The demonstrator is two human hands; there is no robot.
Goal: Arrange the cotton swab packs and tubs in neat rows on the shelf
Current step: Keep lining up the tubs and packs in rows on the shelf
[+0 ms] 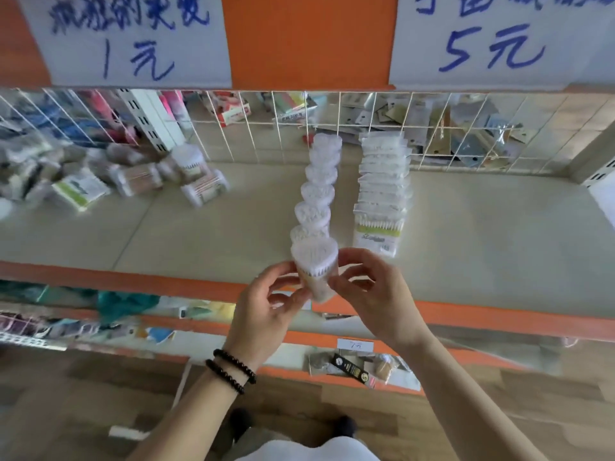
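A heart-shaped clear tub of cotton swabs [315,261] is at the front edge of the beige shelf [482,234]. My left hand [266,304] and my right hand [372,291] pinch it from either side. Behind it a row of several matching heart tubs [317,191] runs back toward the wire grid. Right of that row stands a row of flat swab packs [381,194]. A loose heap of swab tubs and packs [139,174] lies at the shelf's left.
A white wire grid [266,128] fences the shelf's back, with other goods behind it. Price signs [133,38] hang on the orange board above. An orange lip [133,277] edges the shelf front; lower shelves hold small items [352,367].
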